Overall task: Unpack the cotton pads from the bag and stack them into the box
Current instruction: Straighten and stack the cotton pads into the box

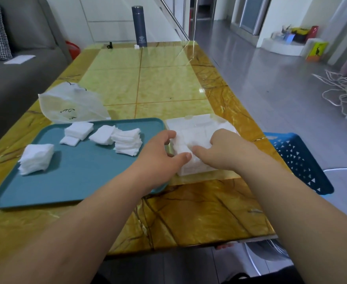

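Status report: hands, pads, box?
Left hand grips box edge. Right hand in box, fingers hidden. Several pad stacks on tray. Nothing blocking.

White cotton pads [127, 144] stacked left of the box [191, 125] (perhaps part-filled).

No legible text in view.

Bag [72, 105]: translucent plastic, with a few dark curved strokes on the near side and at the upper edge. The characters cannot be deciphered.

Flask [139, 27]: dark blue, with a pale round emblem near the base and small marks under it, too small to read.

Yellow box [316, 50], on the floor at far right: a dark figure on its face and an orange band below. Any lettering is too blurred to resolve.
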`<control>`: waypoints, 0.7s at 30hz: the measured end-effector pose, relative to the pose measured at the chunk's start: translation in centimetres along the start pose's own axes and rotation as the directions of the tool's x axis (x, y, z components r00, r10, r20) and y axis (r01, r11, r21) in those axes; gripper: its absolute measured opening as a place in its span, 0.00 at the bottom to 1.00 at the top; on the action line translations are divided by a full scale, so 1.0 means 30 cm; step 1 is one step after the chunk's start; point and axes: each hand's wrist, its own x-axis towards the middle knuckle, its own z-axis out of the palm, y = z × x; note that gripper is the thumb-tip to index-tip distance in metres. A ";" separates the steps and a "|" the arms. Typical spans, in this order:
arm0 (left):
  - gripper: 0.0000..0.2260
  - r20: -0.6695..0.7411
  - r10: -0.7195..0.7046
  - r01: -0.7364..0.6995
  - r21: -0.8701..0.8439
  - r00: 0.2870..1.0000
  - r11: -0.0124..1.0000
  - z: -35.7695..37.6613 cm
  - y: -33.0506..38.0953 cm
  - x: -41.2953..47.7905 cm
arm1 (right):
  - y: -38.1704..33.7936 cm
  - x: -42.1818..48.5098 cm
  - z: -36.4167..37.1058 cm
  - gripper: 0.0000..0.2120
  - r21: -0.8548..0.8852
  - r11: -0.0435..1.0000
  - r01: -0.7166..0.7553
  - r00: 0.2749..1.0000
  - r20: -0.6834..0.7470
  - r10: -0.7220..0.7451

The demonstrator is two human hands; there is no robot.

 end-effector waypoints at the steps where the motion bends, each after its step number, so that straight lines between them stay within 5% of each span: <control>1: 0.31 -0.002 -0.001 0.001 0.009 1.000 1.000 0.000 0.000 -0.001 | -0.001 -0.013 -0.006 0.24 0.000 1.000 0.018 0.999 0.028 -0.018; 17: 0.28 -0.005 0.010 -0.010 0.118 1.000 0.993 0.009 -0.005 -0.011 | -0.054 -0.020 0.020 0.18 -0.028 0.999 -0.032 0.990 -0.137 0.028; 21: 0.28 0.056 0.034 -0.042 0.132 0.998 0.990 -0.014 -0.004 -0.031 | -0.078 -0.061 -0.043 0.20 -0.190 0.978 -0.084 0.975 -0.217 0.041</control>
